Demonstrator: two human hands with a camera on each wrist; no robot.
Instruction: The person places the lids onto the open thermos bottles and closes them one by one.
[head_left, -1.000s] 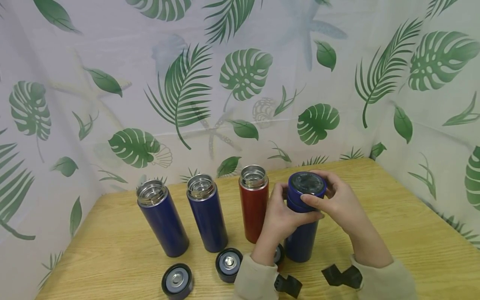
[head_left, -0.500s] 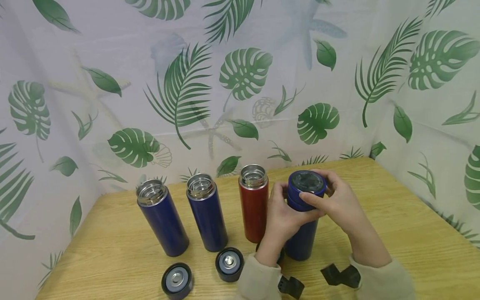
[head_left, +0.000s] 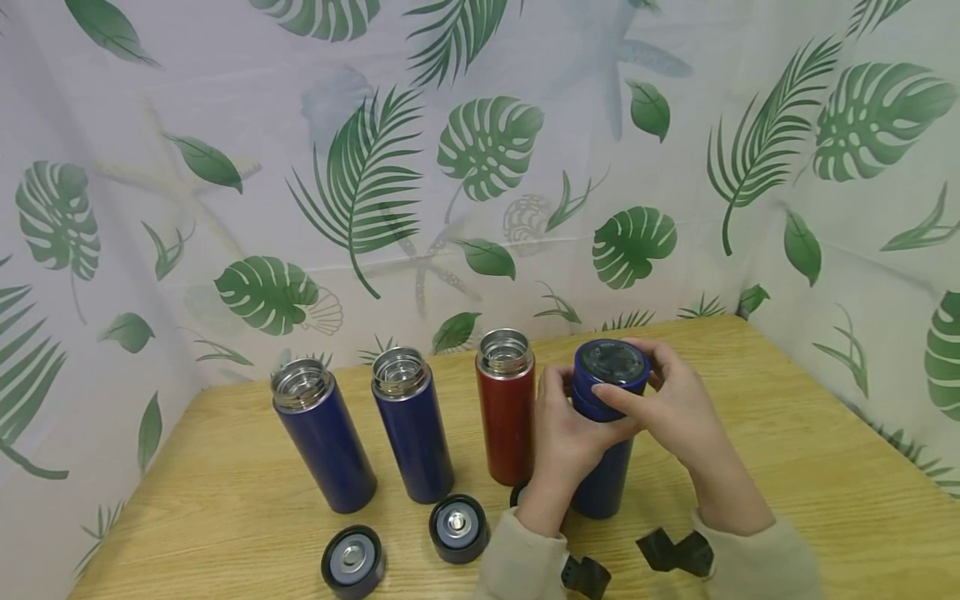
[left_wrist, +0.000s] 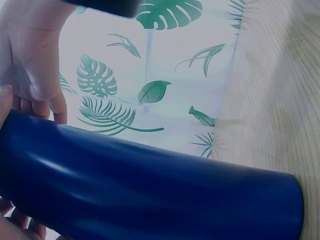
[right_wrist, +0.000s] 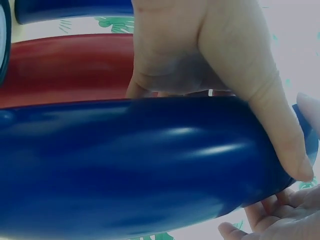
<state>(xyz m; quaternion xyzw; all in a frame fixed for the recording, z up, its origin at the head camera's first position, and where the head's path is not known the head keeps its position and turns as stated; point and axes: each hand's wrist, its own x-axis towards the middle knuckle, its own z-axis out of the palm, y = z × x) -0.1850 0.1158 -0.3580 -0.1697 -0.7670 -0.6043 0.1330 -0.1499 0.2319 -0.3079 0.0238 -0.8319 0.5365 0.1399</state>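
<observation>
In the head view a blue vacuum flask (head_left: 602,487) stands upright on the table at right, with a dark-topped blue lid (head_left: 612,363) on its mouth. My left hand (head_left: 567,435) grips the flask's upper body just below the lid, thumb across the front. The lid is held by my right hand (head_left: 678,408), its thumb on the near side and fingers around the far side. In the left wrist view the flask's smooth side (left_wrist: 165,185) fills the lower part. The right wrist view shows my left thumb (right_wrist: 282,135) lying across the flask (right_wrist: 125,165).
Left of my hands stand a red flask (head_left: 506,425) and two blue flasks (head_left: 326,458) (head_left: 415,442), all lidless. Two lids (head_left: 352,560) (head_left: 458,527) lie upturned in front of them. Another lid (head_left: 517,493) is mostly hidden behind my left wrist. A leaf-print cloth (head_left: 480,208) hangs behind the table (head_left: 225,517).
My right thumb has slid slightly left along the lid. My left forearm has shifted a little right, while both hands keep their hold. The other flasks have stayed in place.
</observation>
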